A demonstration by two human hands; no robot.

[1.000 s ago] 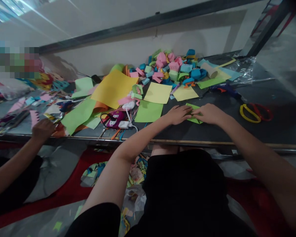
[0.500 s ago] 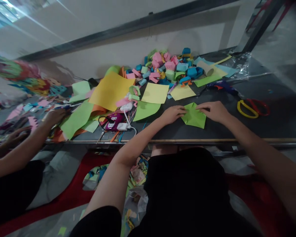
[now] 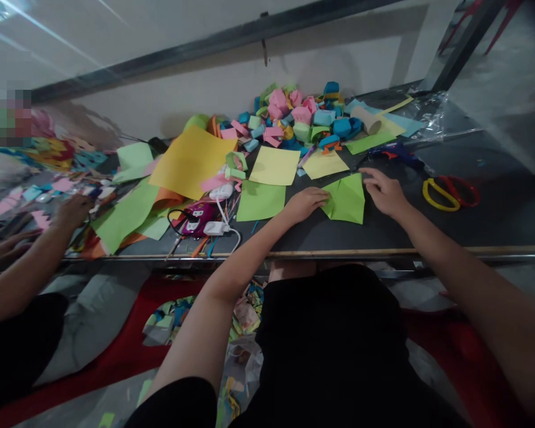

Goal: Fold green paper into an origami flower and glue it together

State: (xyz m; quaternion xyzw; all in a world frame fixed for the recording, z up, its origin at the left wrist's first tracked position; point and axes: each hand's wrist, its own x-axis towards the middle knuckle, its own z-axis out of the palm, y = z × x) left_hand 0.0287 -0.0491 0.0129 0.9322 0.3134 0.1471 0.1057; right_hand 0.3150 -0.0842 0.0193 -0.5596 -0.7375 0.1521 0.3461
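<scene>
A creased sheet of green paper (image 3: pixel 348 201) lies on the dark table in front of me, with fold lines across it and its upper right corner spread out. My left hand (image 3: pixel 308 203) has its fingers together on the sheet's left edge, gripping it there. Just off the right edge is my right hand (image 3: pixel 384 189), its fingers apart and its index finger pointing at the upper corner; nothing shows in it. Close to my left hand lies another green sheet (image 3: pixel 259 202), with pale yellow sheets (image 3: pixel 274 166) behind it.
Scissors with yellow and red handles (image 3: pixel 450 194) lie to the right. Behind are a blue glue gun (image 3: pixel 395 153) and a heap of folded paper pieces (image 3: pixel 294 119). A purple power strip (image 3: pixel 197 220) with cords sits left. Further left, a co-worker's arm (image 3: pixel 40 249) reaches over the table.
The green paper's upper right part has opened out from its fold. My right hand has come off the paper, its fingers spreading. The left hand stays on its left side. The view has shifted slightly.
</scene>
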